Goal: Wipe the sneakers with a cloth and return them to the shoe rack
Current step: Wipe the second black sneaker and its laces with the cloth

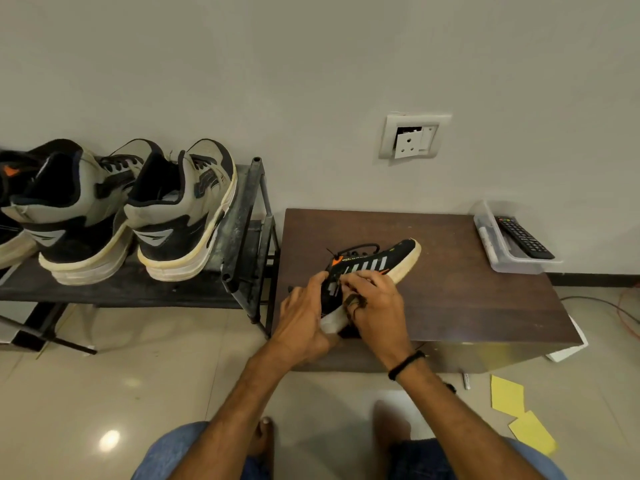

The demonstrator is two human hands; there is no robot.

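Note:
A black sneaker (377, 261) with white stripes, orange accents and a cream sole lies tilted on the brown table (467, 292), toe pointing to the far right. My left hand (303, 317) grips its heel end. My right hand (375, 306) presses a small dark cloth (354, 303) against the sneaker's side, the fingers curled round it. On the shoe rack (242, 216) at the left stand two grey-and-black high sneakers (180, 216), heels toward me. A second black sneaker with an orange mark (10, 188) shows partly at the far left edge.
A clear plastic tray (498, 247) with a remote control (524, 237) sits on the table's far right corner. A wall socket (412, 136) is above the table. Yellow paper sheets (507, 396) and a cable lie on the tiled floor. My bare feet are below.

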